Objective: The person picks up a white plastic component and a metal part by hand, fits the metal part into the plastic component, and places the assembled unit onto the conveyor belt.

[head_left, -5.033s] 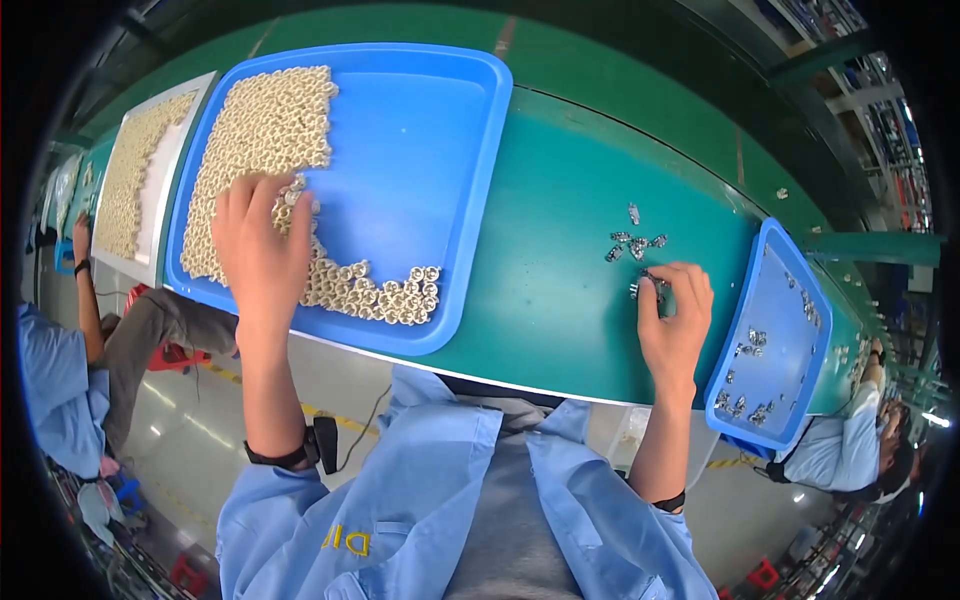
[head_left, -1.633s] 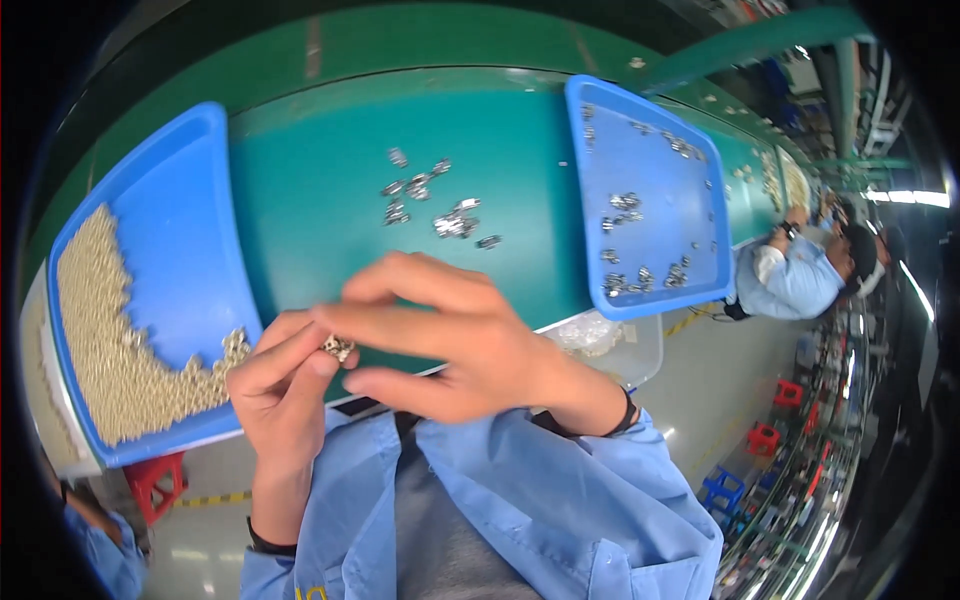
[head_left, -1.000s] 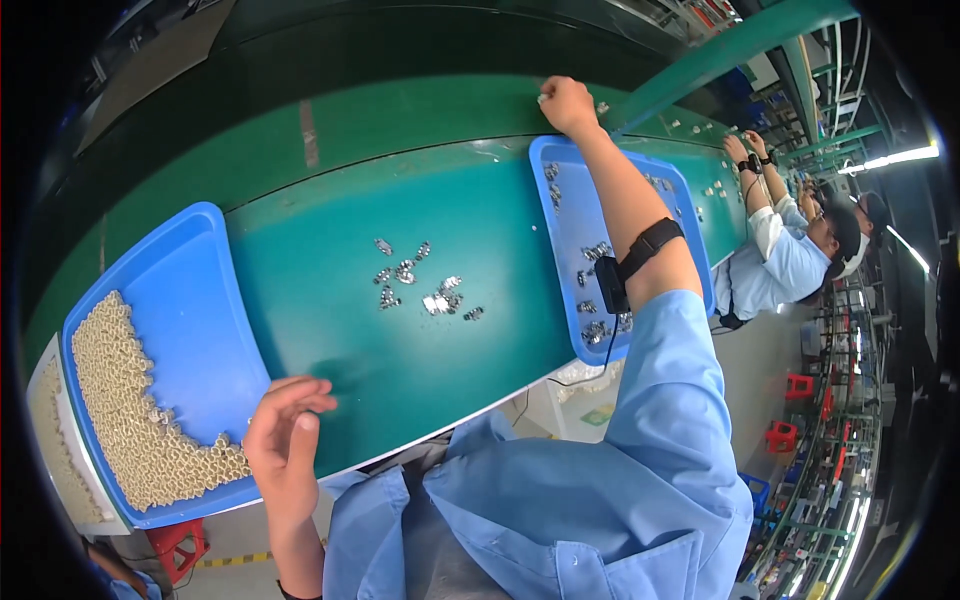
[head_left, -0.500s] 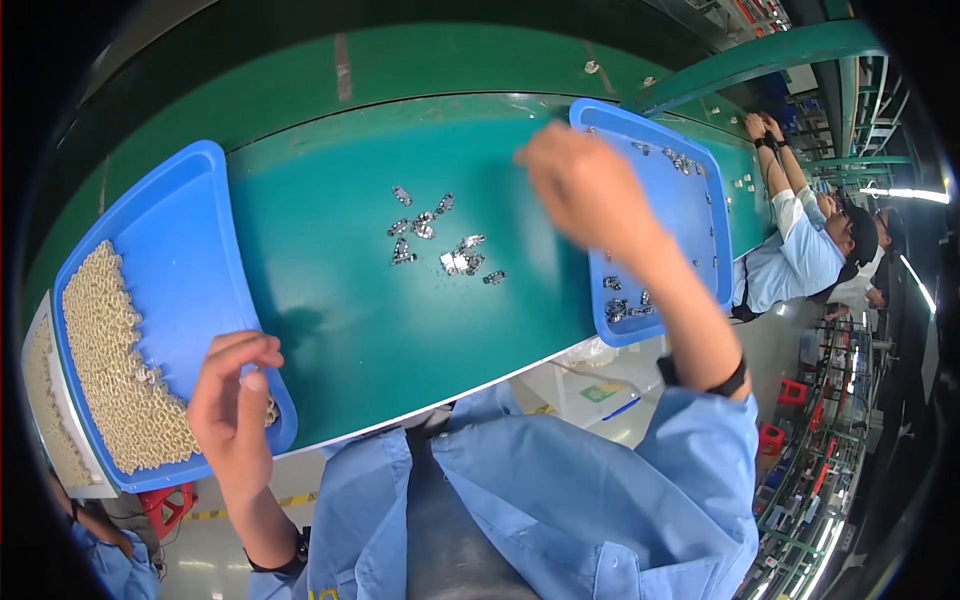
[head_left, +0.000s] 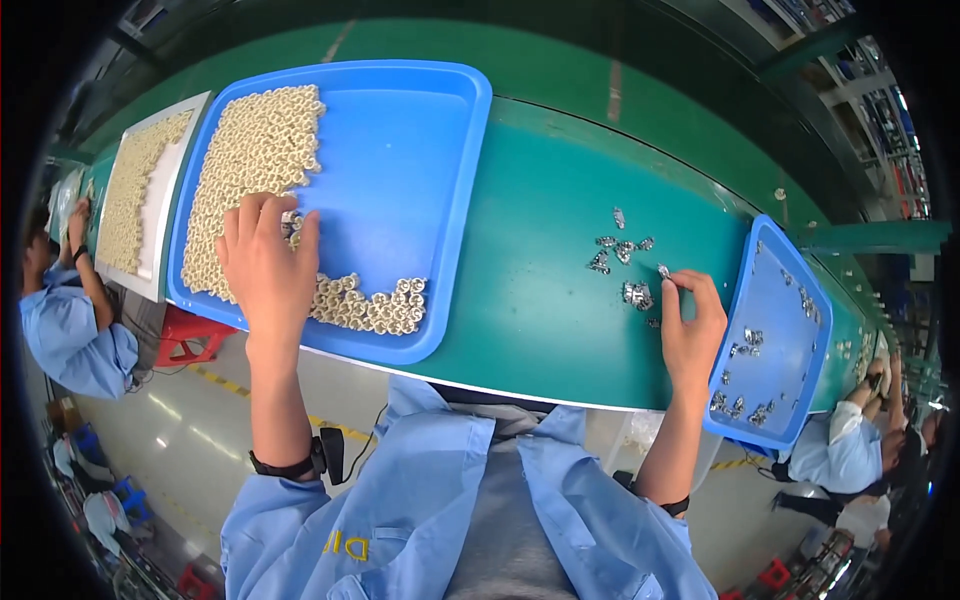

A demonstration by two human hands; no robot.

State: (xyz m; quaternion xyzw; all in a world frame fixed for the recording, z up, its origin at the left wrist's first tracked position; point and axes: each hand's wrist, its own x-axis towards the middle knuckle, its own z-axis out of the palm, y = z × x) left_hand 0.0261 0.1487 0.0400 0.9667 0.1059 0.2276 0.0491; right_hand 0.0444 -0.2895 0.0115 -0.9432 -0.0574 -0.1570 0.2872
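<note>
My left hand is over the left blue tray, among many small cream ring-shaped parts. Its fingers curve downward with the thumb apart. Between thumb and forefinger a part with a dark, shiny spot shows, lying there rather than visibly gripped. Above the green bench, my right hand pinches a small shiny metal part between thumb and forefinger. Just left of that hand lie several loose metal parts and a tight cluster of metal pieces.
At the right stands a second blue tray with scattered metal parts. A white tray of cream parts adjoins the left one. Co-workers sit at both ends, one in a blue shirt. A red stool is below the bench.
The view has swung left. My left hand has moved from the left tray's near edge in over the cream parts. My right hand has left the right tray's side and now pinches a metal part.
</note>
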